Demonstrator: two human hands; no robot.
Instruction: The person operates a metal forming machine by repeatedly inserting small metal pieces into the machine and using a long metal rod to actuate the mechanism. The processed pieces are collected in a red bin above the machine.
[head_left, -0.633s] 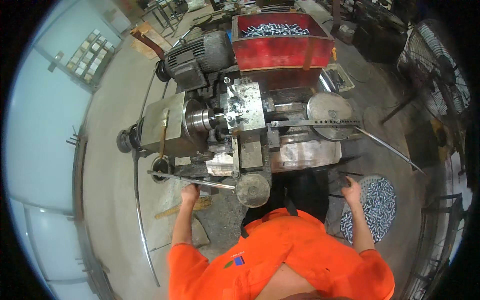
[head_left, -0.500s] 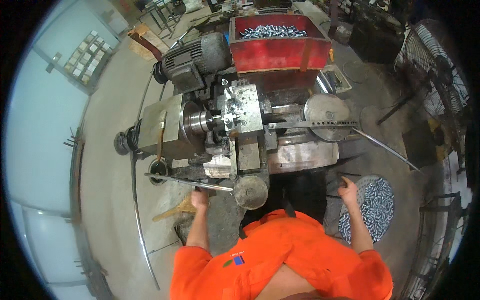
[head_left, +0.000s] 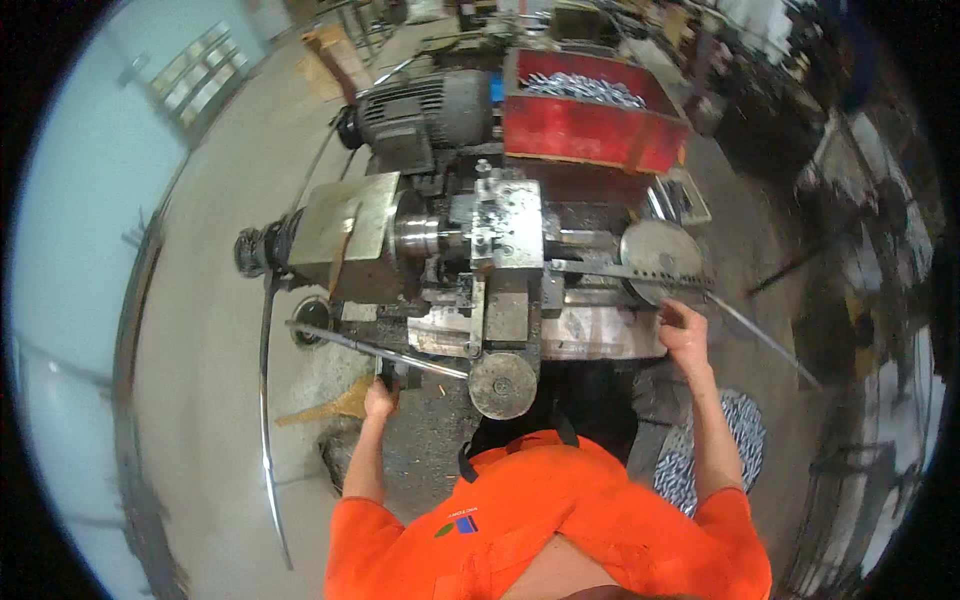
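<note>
The right hand (head_left: 684,332) has curled fingers, any hold hidden; it has risen from beside the metal pieces (head_left: 742,428), heaped lower right, to just below the machine's (head_left: 508,225) wheel (head_left: 660,248), now nearest that. The left hand (head_left: 380,402) stays below the lever (head_left: 410,362), grip unclear.

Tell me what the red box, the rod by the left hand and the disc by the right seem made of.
Red box: its red surface suggests paint; base unclear. Rod: likely polished metal, from bright streaks. Disc: probably metal, dull grey.
</note>
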